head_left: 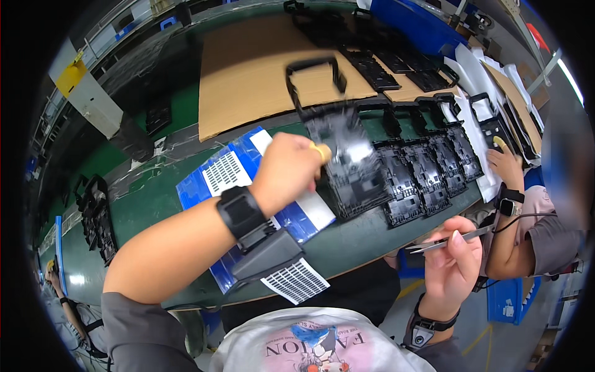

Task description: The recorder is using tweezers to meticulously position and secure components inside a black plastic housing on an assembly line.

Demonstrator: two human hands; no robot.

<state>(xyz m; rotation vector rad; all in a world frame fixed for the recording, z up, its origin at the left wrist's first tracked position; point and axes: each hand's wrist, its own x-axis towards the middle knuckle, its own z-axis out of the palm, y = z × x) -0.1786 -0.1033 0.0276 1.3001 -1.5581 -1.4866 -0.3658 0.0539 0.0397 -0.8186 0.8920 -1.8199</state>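
Observation:
My left hand (288,167), a yellow cover on one finger, is closed at the left edge of a black plastic housing with a loop handle (353,161). That housing is smeared by motion, and its handle points away from me. In my right hand (455,263), held in front of the table edge, is a pair of metal tweezers (427,245), tips pointing left. Under my left forearm lies a blue plastic package (251,146) with a label sheet (226,172) on it. A second label sheet (296,282) sticks out over the near edge.
Several similar housings (424,173) stand in a row on the right of the green table (149,198). Brown cardboard (242,68) lies behind, with more black parts. At the right, a co-worker's hand (508,167) touches another housing. More black parts (96,217) lie left.

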